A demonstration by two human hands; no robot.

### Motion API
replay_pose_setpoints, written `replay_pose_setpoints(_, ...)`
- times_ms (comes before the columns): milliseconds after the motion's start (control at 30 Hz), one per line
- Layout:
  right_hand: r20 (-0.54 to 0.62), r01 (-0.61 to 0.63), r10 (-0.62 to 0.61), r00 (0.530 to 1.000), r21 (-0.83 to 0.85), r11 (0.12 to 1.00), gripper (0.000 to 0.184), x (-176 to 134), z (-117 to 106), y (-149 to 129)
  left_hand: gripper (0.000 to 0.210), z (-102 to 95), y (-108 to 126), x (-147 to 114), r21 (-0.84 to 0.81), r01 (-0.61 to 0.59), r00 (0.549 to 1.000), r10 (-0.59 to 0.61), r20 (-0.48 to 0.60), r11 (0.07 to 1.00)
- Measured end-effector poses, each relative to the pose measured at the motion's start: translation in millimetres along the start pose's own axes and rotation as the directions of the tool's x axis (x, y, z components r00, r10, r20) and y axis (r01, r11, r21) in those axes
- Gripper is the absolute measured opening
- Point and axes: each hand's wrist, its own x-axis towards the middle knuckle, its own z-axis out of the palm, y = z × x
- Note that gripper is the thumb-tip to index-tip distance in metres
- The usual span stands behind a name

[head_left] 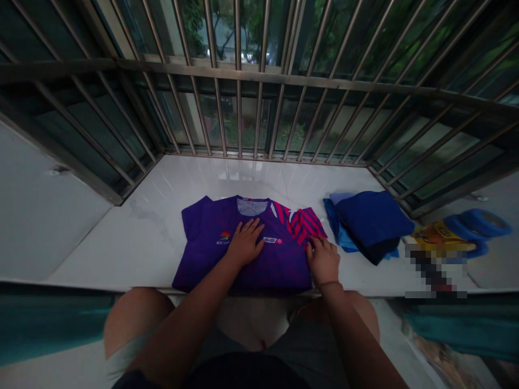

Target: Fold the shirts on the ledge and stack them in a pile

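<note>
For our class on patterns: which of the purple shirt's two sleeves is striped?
The sleeve by the person's right hand: it has pink and dark stripes, while the other sleeve, on the opposite side, looks plain purple.

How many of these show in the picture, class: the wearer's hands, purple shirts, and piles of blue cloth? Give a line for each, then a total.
Hands: 2 (left hand, right hand)
Purple shirt: 1
Pile of blue cloth: 1
Total: 4
</note>
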Motion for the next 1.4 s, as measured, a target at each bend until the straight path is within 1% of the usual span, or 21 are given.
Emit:
replay_pose_setpoints(67, -0.030, -0.041, 0.042, 0.999, 0.013, 0.999, 0.045, -2.3, 5.0, 1.2, 0.060, -0.1, -1.2, -0.2, 0.002, 0.025, 1.000, -0.025, -0.016, 1.000)
replay_pose_setpoints(200, -0.098, -0.126, 0.121, 0.988, -0.045, 0.991, 0.054, -3.2, 16.5, 3.4, 0.061, -0.4, -0.5, -1.9, 0.016, 0.031, 1.000, -0.031, 0.003, 0.999)
replay_pose_setpoints(367, -0.073, -0.110, 0.108, 0.991, -0.022, 0.994, 0.061, -1.2, 27.7, 9.1, 0.062, 1.0, -3.3, -1.6, 0.038, 0.021, 1.000, -0.021, 0.006, 0.999)
replay_pose_setpoints(433, -0.085, -0.096, 0.099, 0.991, 0.038, 0.995, 0.062, -0.2, 31.0, 13.6, 0.062, 2.4, -4.5, -1.4, 0.041, 0.021, 1.000, -0.021, -0.002, 0.999)
replay_pose_setpoints(533, -0.140, -0.010, 0.035, 0.989, 0.174, 0.985, 0.062, 3.5, 35.3, 24.1, 0.061, 3.7, -5.0, -1.1, 0.036, 0.024, 1.000, -0.023, -0.014, 0.999)
replay_pose_setpoints(633, -0.210, 0.070, 0.009, 0.978, 0.362, 0.930, 0.061, 10.0, 34.5, 35.6, 0.061, 3.6, -4.4, -0.4, 0.022, 0.025, 1.000, -0.024, -0.020, 0.999)
replay_pose_setpoints(733, -0.290, 0.073, 0.097, 0.952, 0.524, 0.849, 0.062, 11.5, 19.6, 34.7, 0.062, 3.0, -3.3, 0.4, 0.010, 0.027, 0.999, -0.027, -0.019, 1.000)
replay_pose_setpoints(800, -0.355, 0.133, 0.091, 0.930, 0.558, 0.819, 0.059, 4.3, 0.1, 21.5, 0.062, 3.1, -2.9, 0.6, 0.004, 0.028, 0.999, -0.028, -0.017, 1.000)
replay_pose_setpoints(833, -0.378, 0.196, 0.032, 0.925, 0.549, 0.813, 0.057, -2.1, -11.4, 11.3, 0.062, 3.3, -3.1, 0.5, 0.002, 0.028, 0.999, -0.028, -0.018, 1.000)
replay_pose_setpoints(867, -0.385, 0.283, -0.072, 0.920, 0.526, 0.802, 0.054, -10.0, -23.0, -0.4, 0.061, 3.8, -3.6, 0.3, 0.002, 0.027, 0.999, -0.027, -0.021, 1.000)
replay_pose_setpoints(900, -0.365, 0.388, -0.218, 0.905, 0.499, 0.775, 0.053, -18.6, -33.8, -12.7, 0.061, 4.4, -4.6, -0.1, 0.004, 0.027, 0.999, -0.027, -0.028, 1.000)
replay_pose_setpoints(933, -0.323, 0.505, -0.391, 0.862, 0.476, 0.720, 0.051, -27.1, -42.9, -24.6, 0.061, 5.2, -6.1, -0.3, 0.009, 0.022, 0.999, -0.021, -0.034, 1.000)
replay_pose_setpoints(967, -0.270, 0.608, -0.551, 0.789, 0.464, 0.644, 0.048, -34.8, -49.7, -35.2, 0.062, 6.0, -8.1, -0.4, 0.017, 0.010, 0.999, -0.009, -0.033, 1.000)
replay_pose_setpoints(1000, -0.221, 0.682, -0.672, 0.707, 0.464, 0.565, 0.044, -41.1, -53.9, -43.6, 0.064, 6.9, -10.5, -0.2, 0.028, -0.004, 1.000, 0.004, -0.022, 1.000)
replay_pose_setpoints(1033, -0.184, 0.723, -0.744, 0.642, 0.470, 0.507, 0.039, -45.6, -55.2, -49.1, 0.067, 7.7, -13.1, 0.4, 0.041, -0.013, 1.000, 0.013, 0.005, 0.999)
replay_pose_setpoints(1067, -0.161, 0.733, -0.772, 0.615, 0.477, 0.485, 0.035, -48.1, -53.8, -51.6, 0.071, 8.3, -15.7, 1.2, 0.055, -0.017, 0.999, 0.015, 0.041, 0.998)
replay_pose_setpoints(1100, -0.146, 0.720, -0.763, 0.629, 0.479, 0.502, 0.031, -48.8, -49.7, -51.2, 0.076, 8.9, -18.2, 2.4, 0.066, -0.015, 0.997, 0.010, 0.078, 0.998)
replay_pose_setpoints(1167, -0.119, 0.657, -0.690, 0.714, 0.453, 0.603, 0.030, -46.6, -35.2, -43.6, 0.083, 10.1, -22.4, 5.1, 0.078, 0.007, 0.992, -0.018, 0.129, 0.997)
replay_pose_setpoints(1267, -0.085, 0.556, -0.562, 0.823, 0.328, 0.764, 0.040, -42.8, -4.9, -25.6, 0.084, 13.7, -26.9, 8.0, 0.083, 0.020, 0.989, -0.032, 0.144, 0.996)
replay_pose_setpoints(1333, -0.071, 0.508, -0.507, 0.859, 0.246, 0.826, 0.050, -44.8, 13.7, -16.1, 0.083, 18.2, -29.2, 8.5, 0.092, 0.015, 0.991, -0.027, 0.132, 0.996)
replay_pose_setpoints(1400, -0.064, 0.485, -0.483, 0.873, 0.207, 0.850, 0.052, -49.9, 26.4, -11.0, 0.081, 23.6, -31.1, 8.2, 0.104, 0.003, 0.995, -0.014, 0.103, 0.995)
